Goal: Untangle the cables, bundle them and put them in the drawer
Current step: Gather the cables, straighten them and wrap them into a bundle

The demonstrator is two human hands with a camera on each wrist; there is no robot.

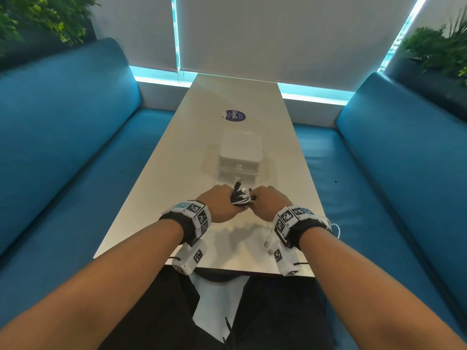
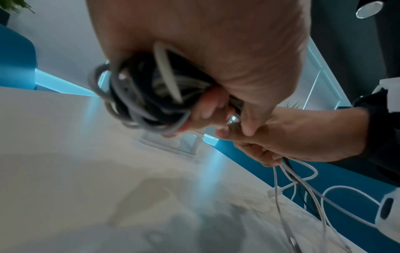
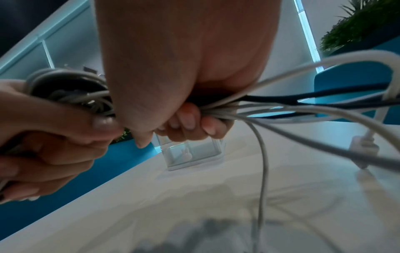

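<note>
At centre frame, both hands, the left hand [image 1: 219, 204] and right hand [image 1: 267, 201], clench the cables [image 1: 241, 197] together above the table [image 1: 235, 97], apparently coiling a bundle.

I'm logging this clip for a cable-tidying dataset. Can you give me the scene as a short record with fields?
setting: white table between blue benches
left hand: grips the coiled part of the cables
right hand: grips the loose strands next to the coil
cables: black and white, held above the table; loose ends trail past the right wrist
drawer box: white, beyond the hands, drawers closed
sticker: dark, round, beyond the box
stage: coiling under way, nothing in a drawer yet
</note>
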